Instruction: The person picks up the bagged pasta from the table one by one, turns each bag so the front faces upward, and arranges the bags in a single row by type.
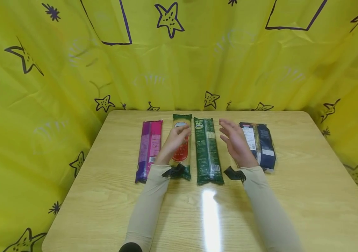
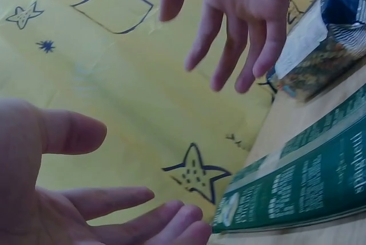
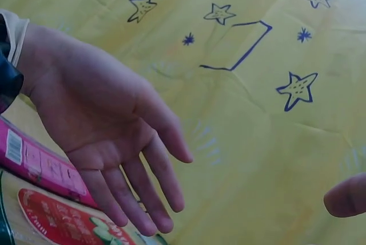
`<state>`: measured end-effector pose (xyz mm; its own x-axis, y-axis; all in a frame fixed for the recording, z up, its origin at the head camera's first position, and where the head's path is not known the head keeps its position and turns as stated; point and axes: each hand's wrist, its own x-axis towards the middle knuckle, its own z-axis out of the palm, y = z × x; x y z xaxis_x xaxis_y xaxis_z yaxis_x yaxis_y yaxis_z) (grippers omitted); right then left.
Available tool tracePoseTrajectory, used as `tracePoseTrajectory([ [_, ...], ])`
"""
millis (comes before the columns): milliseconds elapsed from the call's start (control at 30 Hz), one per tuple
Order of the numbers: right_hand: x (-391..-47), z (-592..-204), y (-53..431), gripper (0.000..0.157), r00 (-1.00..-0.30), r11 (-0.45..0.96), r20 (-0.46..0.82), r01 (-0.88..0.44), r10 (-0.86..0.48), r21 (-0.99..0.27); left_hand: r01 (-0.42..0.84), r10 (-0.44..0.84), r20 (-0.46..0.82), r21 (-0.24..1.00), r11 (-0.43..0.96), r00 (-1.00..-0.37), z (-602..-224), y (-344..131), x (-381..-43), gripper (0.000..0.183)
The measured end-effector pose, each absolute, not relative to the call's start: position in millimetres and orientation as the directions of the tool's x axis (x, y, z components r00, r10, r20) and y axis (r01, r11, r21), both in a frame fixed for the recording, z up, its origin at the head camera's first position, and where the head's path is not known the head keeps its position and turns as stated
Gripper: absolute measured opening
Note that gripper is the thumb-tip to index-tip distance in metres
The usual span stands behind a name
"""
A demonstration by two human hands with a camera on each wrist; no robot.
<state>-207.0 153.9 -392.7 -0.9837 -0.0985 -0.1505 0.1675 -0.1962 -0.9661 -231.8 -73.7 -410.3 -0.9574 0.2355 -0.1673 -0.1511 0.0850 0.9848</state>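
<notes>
A yellow, star-printed curtain [image 1: 179,70] backs your wood-grain counter [image 1: 311,196]. Three slim, glossy plastic packets run lengthwise away from you: green packet [image 1: 208,154] central, red-labelled packet [image 1: 183,154] just left, pink-purple packet [image 1: 149,147] leftmost. One stubbier navy packet [image 1: 264,141] lies right. Your left hand [image 1: 174,141] hovers above the red-labelled packet, your right hand [image 1: 237,145] near the navy packet, each grip loosely apart.

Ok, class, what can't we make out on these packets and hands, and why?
Head view: part of the red-labelled packet, behind the left hand.
Head view: lower left corner of the navy packet, behind the right hand.
Head view: fine print on the green packet, too small.
Right wrist view: most of the right hand, cut off by the right edge.
</notes>
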Motion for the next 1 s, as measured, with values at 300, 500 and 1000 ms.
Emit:
tracePoseTrajectory([
  [300, -212.7, -404.6, 156.7, 0.061, -0.969, -0.169, -0.225, 0.239, -0.1, -0.956, -0.184, 0.282, -0.23, 0.966, 0.181, -0.931, -420.1, -59.6, -231.9, 0.059],
  [500, -215.8, -410.6, 156.7, 0.065, -0.952, -0.164, -0.274, 0.295, -0.139, -0.941, -0.203, 0.296, -0.275, 0.946, 0.252, -0.915, -423.7, -53.2, -231.6, 0.065],
  [1000, -224.9, -429.7, 151.4, 0.07, -0.907, -0.145, -0.385, 0.409, -0.17, -0.901, -0.248, 0.356, -0.36, 0.913, 0.324, -0.862, -429.1, -47.4, -225.9, 0.072],
])
